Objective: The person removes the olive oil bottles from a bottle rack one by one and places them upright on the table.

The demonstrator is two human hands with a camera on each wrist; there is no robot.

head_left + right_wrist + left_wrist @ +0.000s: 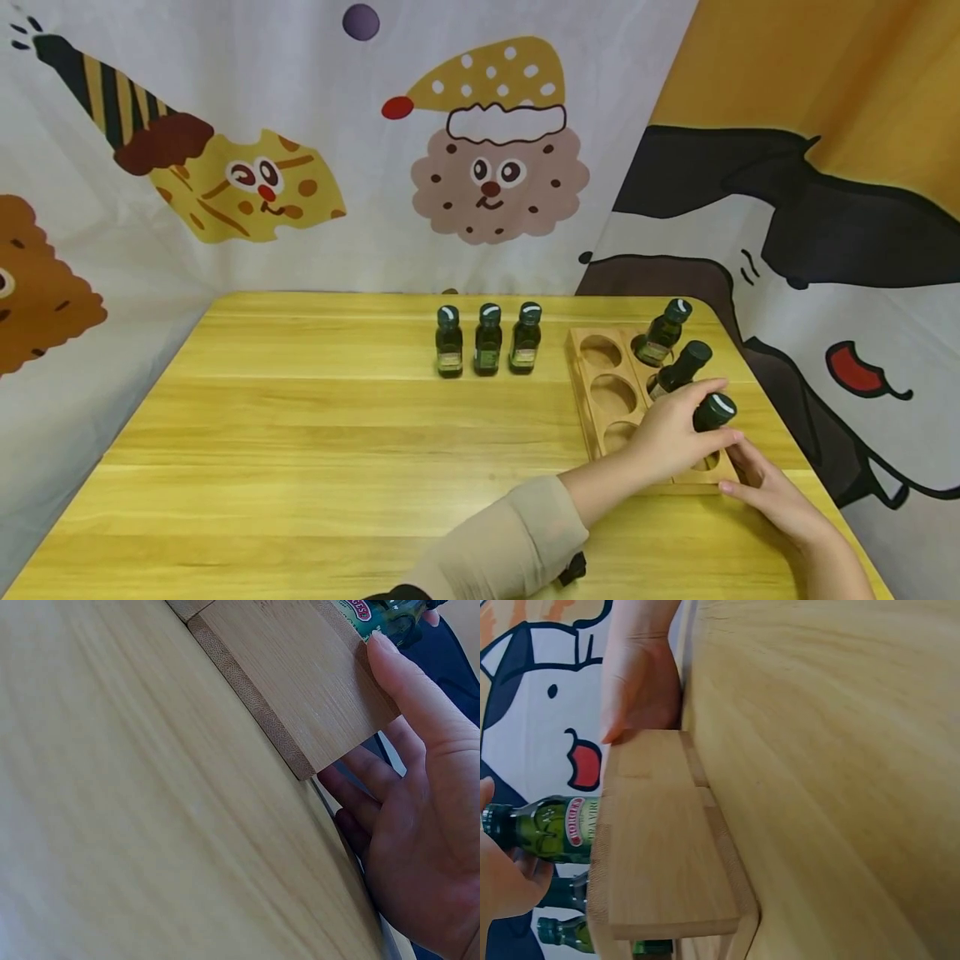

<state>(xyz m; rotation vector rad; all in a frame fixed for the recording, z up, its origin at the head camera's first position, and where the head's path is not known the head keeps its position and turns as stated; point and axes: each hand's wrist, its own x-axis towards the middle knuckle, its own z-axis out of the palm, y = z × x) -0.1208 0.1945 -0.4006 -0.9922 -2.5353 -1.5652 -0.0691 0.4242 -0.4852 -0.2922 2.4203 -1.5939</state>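
Observation:
My left hand (671, 429) reaches across to the right and pinches a small dark green bottle (715, 412) with a dark cap, at the front right hole of a wooden rack (583, 400). In the left wrist view the bottle's label (574, 821) shows above the rack's edge. My right hand (780, 500) grips the rack's near right corner, thumb (386, 656) on the upper edge and the other fingers around the side. Two more green bottles, a back one (663, 333) and a middle one (686, 362), stand tilted in the rack's right row.
Three similar bottles, a left one (449, 346), a centre one (487, 342) and a right one (525, 340), stand in a row on the wooden table (300, 467). The rack's left row has bare round holes. A cartoon-printed curtain (300, 83) hangs behind the table.

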